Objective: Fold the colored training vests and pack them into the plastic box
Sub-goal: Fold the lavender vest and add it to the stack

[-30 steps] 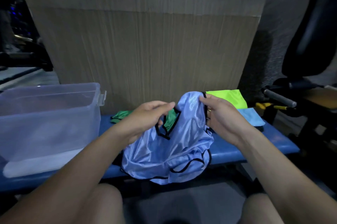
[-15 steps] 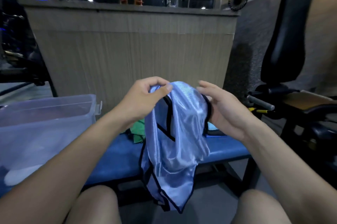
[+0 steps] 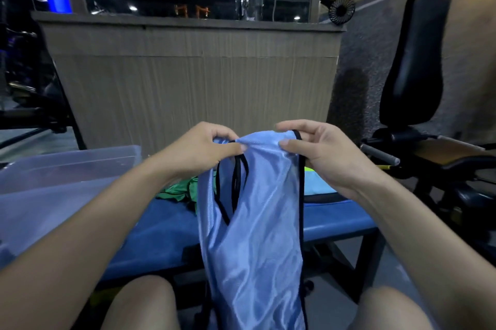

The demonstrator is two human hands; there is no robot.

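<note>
Vest (image 3: 252,222) between both hands, pinched.

View: one only, worn on the head.
Faces: forward and down, toward the blue bench (image 3: 166,225) and wooden wall (image 3: 193,82).
Nearness: very close to both hands, left hand (image 3: 200,148) and right hand (image 3: 322,150), holding up the blue vest (image 3: 255,222).
Shared part: none, single view.

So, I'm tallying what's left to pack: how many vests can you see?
4, perhaps more hidden. The blue vest hangs from the left hand and right hand. A green vest lies crumpled on the bench; yellow and light-blue ones lie behind the right wrist.
</note>
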